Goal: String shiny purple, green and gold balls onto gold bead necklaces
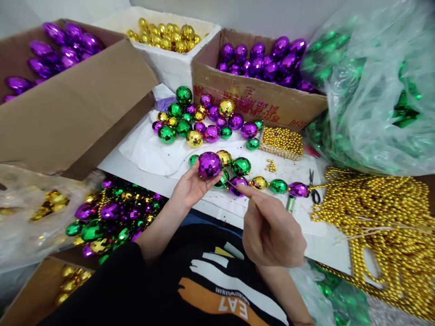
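My left hand (194, 186) is closed around a large shiny purple faceted ball (209, 165) above the white cloth. My right hand (273, 226) is a fist with the forefinger stretched along a thin needle-like tool (229, 182), whose tip points toward the ball; whether it touches the ball I cannot tell. Just beyond my hands lie a gold ball (224, 158) and a green ball (241, 166). A strung row of balls, with a gold one (258, 182), a green one (278, 186) and a purple one (298, 189), runs to the right.
Loose balls (184, 127) and a small box of gold beads (282, 141) sit farther back. Cartons (251, 97) and a white foam box (170, 68) stand behind. Gold bead strands (380, 217), scissors (311, 176) and a green-filled plastic bag (380, 90) are at right. Finished-looking bead clusters (112, 210) hang left.
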`<action>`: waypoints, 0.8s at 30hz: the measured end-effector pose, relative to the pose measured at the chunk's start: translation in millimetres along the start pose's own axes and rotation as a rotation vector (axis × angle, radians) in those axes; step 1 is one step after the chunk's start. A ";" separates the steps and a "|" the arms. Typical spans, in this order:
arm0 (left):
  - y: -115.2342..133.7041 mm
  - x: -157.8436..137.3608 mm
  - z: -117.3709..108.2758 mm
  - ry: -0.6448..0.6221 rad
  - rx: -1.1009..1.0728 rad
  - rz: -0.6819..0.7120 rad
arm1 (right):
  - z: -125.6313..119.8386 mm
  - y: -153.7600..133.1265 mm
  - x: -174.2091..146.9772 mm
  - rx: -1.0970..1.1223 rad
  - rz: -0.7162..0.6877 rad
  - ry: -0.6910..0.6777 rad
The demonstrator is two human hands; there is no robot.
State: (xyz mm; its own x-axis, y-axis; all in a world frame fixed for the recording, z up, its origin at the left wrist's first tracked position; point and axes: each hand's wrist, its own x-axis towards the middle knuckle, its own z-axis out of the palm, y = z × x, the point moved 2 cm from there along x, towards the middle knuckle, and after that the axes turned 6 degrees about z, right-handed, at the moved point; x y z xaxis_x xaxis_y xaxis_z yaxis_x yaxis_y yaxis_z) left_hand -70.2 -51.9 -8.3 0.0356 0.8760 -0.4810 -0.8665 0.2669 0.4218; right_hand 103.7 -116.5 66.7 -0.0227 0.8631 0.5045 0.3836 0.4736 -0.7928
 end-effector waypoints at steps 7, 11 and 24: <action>-2.1 -1.8 -0.5 -0.001 -0.003 -0.014 | 13.9 -24.9 16.9 -0.356 -0.331 0.036; -2.8 -3.5 0.1 0.019 -0.007 -0.040 | 25.1 -17.6 19.9 -0.377 -0.338 0.051; -2.1 -11.4 12.5 0.045 -0.029 -0.059 | 46.7 10.5 21.8 -0.312 -0.454 0.141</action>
State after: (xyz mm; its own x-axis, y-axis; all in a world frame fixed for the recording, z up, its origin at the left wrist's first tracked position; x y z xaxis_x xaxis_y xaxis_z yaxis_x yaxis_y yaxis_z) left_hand -62.6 -57.4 5.9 0.0658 0.8400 -0.5385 -0.8775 0.3056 0.3695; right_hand 64.2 -84.5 53.5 -0.1330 0.5433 0.8289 0.6192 0.6986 -0.3585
